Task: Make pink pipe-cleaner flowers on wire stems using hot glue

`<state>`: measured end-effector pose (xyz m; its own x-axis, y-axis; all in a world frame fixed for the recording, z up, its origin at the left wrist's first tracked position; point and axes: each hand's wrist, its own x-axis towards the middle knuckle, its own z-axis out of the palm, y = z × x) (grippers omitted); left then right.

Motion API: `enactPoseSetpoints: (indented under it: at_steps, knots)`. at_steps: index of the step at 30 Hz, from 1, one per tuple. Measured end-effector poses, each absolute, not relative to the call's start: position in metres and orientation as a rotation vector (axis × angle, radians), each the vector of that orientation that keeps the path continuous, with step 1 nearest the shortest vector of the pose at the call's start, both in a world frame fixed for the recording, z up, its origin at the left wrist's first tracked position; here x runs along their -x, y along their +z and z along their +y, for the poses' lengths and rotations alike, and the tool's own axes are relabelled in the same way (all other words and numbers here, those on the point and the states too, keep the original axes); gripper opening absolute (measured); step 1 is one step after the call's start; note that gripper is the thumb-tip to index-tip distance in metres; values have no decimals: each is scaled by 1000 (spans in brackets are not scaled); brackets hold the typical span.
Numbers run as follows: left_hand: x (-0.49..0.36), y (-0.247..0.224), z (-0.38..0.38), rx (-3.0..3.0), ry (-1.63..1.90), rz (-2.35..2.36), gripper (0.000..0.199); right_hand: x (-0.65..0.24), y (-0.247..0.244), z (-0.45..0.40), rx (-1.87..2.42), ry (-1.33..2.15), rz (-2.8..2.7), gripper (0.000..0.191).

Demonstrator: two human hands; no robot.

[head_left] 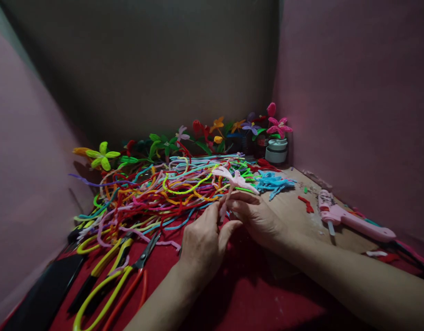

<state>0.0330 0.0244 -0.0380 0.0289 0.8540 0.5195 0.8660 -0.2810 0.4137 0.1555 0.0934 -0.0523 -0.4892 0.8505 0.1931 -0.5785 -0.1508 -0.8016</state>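
Observation:
A pale pink pipe-cleaner flower (235,178) stands upright between my hands, its petals spread above the fingers. My left hand (203,239) is closed around the lower stem, thumb and fingers pinched together. From the other side my right hand (255,216) grips the stem just under the bloom, its fingers curled. The lower part of the stem is mostly hidden by my fingers. Right behind the flower lies a large tangle of coloured pipe cleaners (157,197), and a bunch of short blue pieces (274,183) rests to its right.
Yellow-and-red scissors (129,276) and yellow-handled pliers (105,259) lie at the left, near a black flat object (46,292). A pink glue gun (353,220) rests on cardboard (288,209) at the right. Finished flowers (103,156) line the back, beside a pale round container (276,151).

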Motion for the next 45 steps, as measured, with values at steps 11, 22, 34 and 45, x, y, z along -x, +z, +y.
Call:
enactPoseSetpoints:
  at_steps: [11,22,34,45]
  knots:
    - [-30,-45,30,2162,-1093,-1711,19,-153,-51,89,434,1752,-1145,8]
    - [-31,-29,25,2250,-1799,-2185,22,-158,-41,87,404,1767,-1357,11]
    - [-29,-20,28,2298,-2813,-2476,23,-158,-48,94,389,1789,-1319,17]
    - [-25,-26,28,2378,-3389,-2224,18,-157,-50,96,287,1937,-1260,15]
